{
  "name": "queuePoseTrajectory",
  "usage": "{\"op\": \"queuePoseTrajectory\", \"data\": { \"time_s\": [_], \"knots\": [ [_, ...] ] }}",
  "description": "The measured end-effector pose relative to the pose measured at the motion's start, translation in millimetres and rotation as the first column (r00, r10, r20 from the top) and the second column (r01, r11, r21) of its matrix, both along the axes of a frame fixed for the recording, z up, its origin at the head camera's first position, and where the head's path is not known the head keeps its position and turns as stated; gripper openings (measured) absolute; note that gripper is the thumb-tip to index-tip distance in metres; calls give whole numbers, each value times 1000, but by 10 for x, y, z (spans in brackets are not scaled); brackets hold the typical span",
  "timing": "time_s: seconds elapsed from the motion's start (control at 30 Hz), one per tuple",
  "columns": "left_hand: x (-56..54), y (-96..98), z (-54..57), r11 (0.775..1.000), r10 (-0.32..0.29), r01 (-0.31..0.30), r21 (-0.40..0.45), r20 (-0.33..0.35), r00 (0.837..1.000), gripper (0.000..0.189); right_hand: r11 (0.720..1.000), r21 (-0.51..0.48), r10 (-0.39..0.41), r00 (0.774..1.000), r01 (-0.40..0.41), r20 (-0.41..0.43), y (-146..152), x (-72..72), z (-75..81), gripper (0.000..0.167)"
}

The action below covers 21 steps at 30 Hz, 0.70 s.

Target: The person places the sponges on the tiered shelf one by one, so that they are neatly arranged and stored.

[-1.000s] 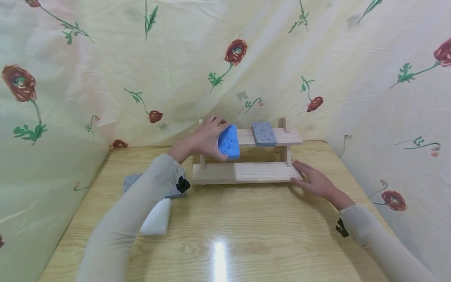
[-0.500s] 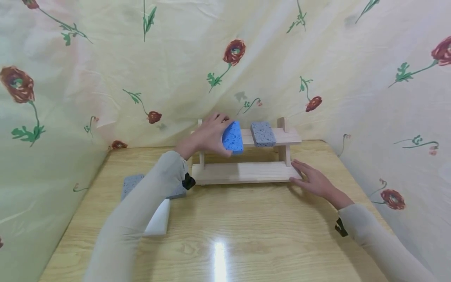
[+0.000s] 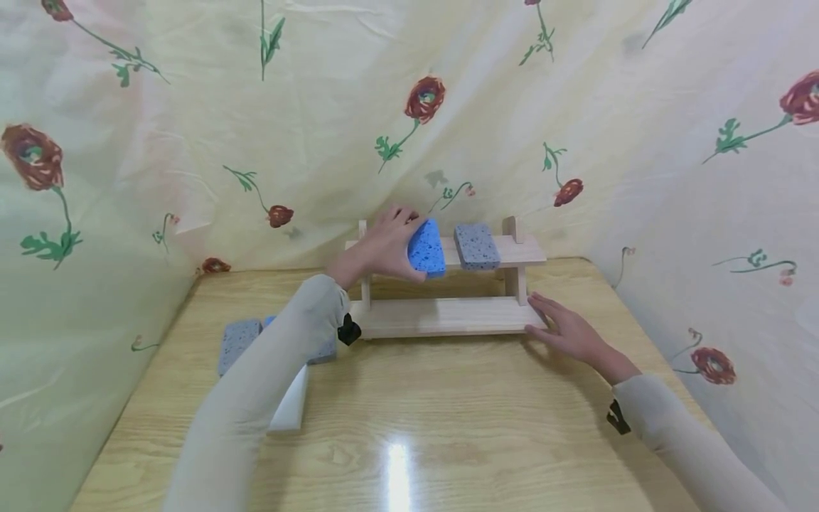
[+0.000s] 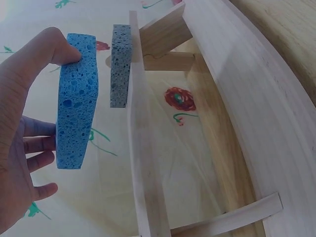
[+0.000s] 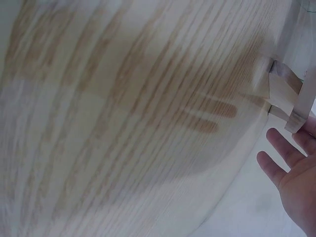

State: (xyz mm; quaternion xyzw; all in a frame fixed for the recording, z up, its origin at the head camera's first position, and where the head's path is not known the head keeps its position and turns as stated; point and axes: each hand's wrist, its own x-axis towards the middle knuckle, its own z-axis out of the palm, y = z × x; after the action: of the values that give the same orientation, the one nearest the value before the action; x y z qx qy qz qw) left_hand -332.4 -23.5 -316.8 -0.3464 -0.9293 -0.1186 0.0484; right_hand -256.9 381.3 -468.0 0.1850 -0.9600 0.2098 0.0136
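My left hand point(image 3: 392, 245) pinches a blue sponge point(image 3: 427, 250) between thumb and fingers, just above the top board of a small two-tier wooden shelf point(image 3: 441, 318). In the left wrist view the thumb lies over one end of the blue sponge point(image 4: 78, 103), with the fingers behind it. To its right a grey sponge point(image 3: 476, 247) rests on the top board. My right hand point(image 3: 569, 331) touches the right end of the lower board. In the right wrist view two fingers of that hand point(image 5: 301, 182) extend straight, while others are partly hidden behind the wood.
On the table's left lie a grey sponge point(image 3: 238, 345), a bit of a blue one point(image 3: 269, 321) and another grey piece point(image 3: 325, 351), partly covered by the left sleeve. A white block point(image 3: 291, 409) sits nearer. Flowered cloth point(image 3: 320, 142) hangs behind the table.
My left hand has carried the blue sponge slightly right and up, closer to the grey sponge on the shelf. The right hand has stayed at the shelf's end.
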Motion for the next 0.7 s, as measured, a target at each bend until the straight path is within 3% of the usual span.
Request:
{"op": "queuePoseTrajectory", "data": {
  "time_s": [0.4,0.7],
  "knots": [
    [-55,109,-76,1000,-9,9,-13,7,1000,113,1000,-2,-8,1000,8,3,22,-1,-27,73],
    [-157,185,-135,1000,-12,12,-15,2,1000,112,1000,4,-9,1000,9,16,11,12,-7,75]
  ]
}}
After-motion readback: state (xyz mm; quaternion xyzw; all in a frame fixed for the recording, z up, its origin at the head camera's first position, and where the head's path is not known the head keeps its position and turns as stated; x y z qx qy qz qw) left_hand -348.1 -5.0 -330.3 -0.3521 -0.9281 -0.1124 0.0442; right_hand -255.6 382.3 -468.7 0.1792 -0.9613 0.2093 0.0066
